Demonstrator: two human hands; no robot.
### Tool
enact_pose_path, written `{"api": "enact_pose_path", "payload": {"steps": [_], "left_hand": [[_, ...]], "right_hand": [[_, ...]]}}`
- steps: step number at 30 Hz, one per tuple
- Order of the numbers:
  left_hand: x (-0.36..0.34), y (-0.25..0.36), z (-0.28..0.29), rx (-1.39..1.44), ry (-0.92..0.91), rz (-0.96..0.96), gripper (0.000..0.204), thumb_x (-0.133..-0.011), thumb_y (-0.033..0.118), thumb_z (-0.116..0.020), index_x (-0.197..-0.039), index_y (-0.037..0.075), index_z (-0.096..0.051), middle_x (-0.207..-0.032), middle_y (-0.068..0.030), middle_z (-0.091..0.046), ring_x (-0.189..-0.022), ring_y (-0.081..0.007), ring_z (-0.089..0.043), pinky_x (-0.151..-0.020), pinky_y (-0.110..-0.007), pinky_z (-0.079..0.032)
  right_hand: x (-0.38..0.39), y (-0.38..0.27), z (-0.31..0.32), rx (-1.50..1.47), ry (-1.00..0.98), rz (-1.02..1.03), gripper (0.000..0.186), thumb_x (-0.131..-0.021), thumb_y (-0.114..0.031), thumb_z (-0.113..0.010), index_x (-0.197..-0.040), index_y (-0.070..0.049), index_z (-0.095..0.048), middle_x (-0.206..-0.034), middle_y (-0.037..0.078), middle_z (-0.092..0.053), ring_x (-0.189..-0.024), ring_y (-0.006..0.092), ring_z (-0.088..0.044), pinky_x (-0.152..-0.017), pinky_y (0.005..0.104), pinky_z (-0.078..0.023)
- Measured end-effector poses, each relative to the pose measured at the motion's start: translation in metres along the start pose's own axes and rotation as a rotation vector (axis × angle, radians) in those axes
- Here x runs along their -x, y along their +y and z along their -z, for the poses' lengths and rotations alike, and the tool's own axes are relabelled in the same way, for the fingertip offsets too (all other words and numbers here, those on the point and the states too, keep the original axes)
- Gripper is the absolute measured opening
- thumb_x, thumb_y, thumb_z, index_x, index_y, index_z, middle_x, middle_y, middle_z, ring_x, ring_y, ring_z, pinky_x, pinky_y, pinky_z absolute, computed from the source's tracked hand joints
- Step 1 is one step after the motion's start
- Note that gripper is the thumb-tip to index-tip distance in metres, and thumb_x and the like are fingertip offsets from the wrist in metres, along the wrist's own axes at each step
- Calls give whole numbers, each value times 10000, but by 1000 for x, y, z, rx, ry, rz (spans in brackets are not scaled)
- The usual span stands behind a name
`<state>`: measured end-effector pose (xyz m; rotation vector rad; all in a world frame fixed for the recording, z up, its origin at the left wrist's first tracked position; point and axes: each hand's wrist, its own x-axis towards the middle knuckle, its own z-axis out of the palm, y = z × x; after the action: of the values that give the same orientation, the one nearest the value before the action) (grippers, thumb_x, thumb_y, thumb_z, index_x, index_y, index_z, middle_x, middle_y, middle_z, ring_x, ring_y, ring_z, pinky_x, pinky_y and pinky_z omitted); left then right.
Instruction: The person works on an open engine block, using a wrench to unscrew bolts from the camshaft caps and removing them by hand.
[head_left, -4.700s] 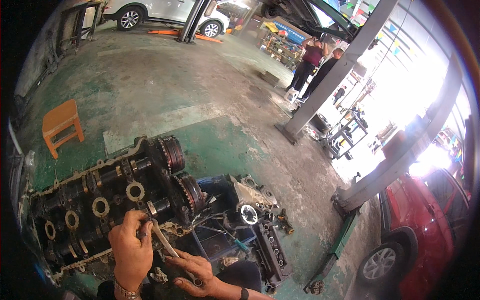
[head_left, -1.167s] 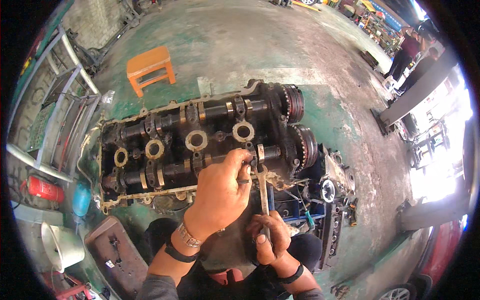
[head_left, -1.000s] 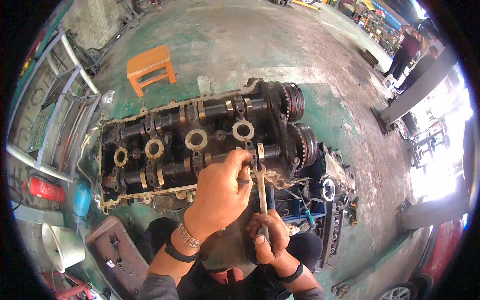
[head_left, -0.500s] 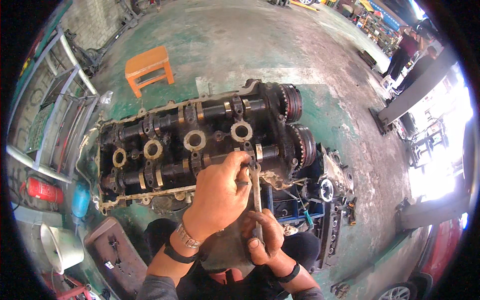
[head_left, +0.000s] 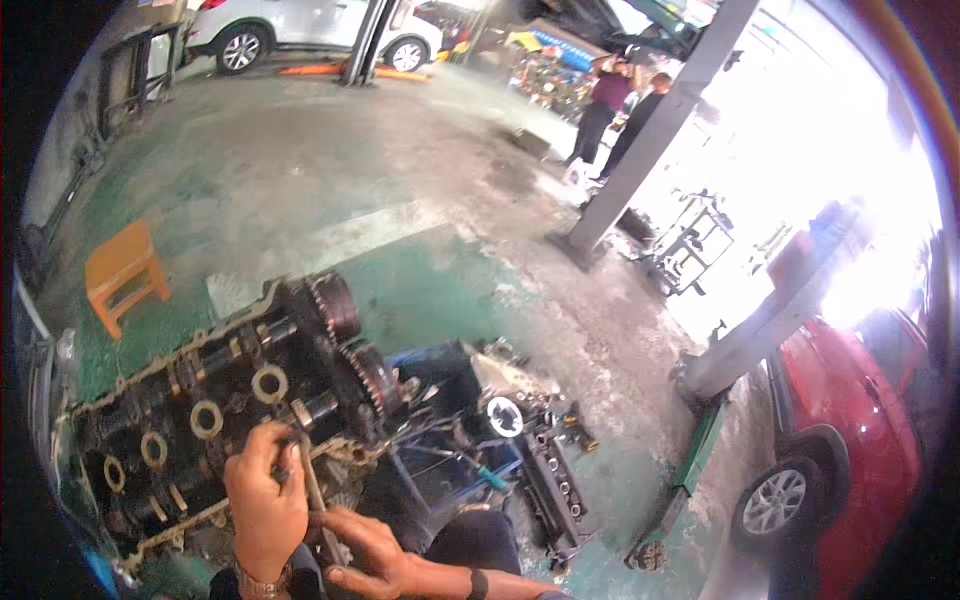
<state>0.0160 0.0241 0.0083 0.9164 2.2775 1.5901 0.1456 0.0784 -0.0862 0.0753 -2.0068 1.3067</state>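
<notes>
Fingers (head_left: 345,522) of the right hand (head_left: 385,558) are wrapped round the near part of a long wrench (head_left: 313,487), seen from the worn head camera. The left hand (head_left: 265,500) is bunched closed beside the wrench's far end; I can't make out whether it pinches anything. Since half a second ago the view has swung up and to the right: a white car (head_left: 325,22) now shows at the far left, while the bucket and brown tray at the near left have gone from sight. Both hands are still at the wrench.

It slants from the right hand up to the near edge of a dark, oily engine top (head_left: 185,375), just beyond the left fingers. Two toothed wheels (head_left: 368,380) sit at the engine's right end. Right of them, a blue frame (head_left: 412,490), perhaps a tray, has a teal-handled tool (head_left: 492,478) lying across it. Just right again is a black part with a row of round holes (head_left: 550,490). Farther off, an orange stool (head_left: 120,255) stands on the left.
</notes>
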Motion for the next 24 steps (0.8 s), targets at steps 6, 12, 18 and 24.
{"api": "enact_pose_path", "payload": {"steps": [6,12,18,24], "left_hand": [[1,-1,0,-210,79,-187,114,-883,52,-589,-983,-3,-591,-779,-152,-623,-674,-327,-575,-623,-410,-435],[0,3,-1,-116,89,-160,74,-874,31,-595,-938,-5,-589,-734,-148,-613,-644,-301,-588,-596,-383,-439],[0,7,2,-95,74,-133,69,-851,-3,-613,-911,-18,-584,-714,-141,-617,-624,-255,-600,-580,-352,-443],[-2,1,-2,-108,117,-200,74,-836,-14,-624,-898,-15,-584,-706,-134,-617,-610,-235,-596,-574,-342,-444]], "right_hand": [[-12,-11,11,-241,-72,-182,443,-858,-103,-654,-1225,96,-506,-1145,232,-607,-1030,324,-629,-878,403,-491],[-27,-17,20,-313,-106,-264,304,-887,-99,-588,-1128,83,-556,-987,175,-648,-887,233,-650,-775,344,-508],[-29,-15,24,-403,-139,-374,247,-916,-91,-539,-1095,73,-584,-892,126,-665,-815,162,-636,-710,308,-510],[-29,-14,17,-511,-16,-409,217,-936,-79,-527,-1080,68,-596,-875,84,-659,-761,135,-605,-681,285,-499]]}}
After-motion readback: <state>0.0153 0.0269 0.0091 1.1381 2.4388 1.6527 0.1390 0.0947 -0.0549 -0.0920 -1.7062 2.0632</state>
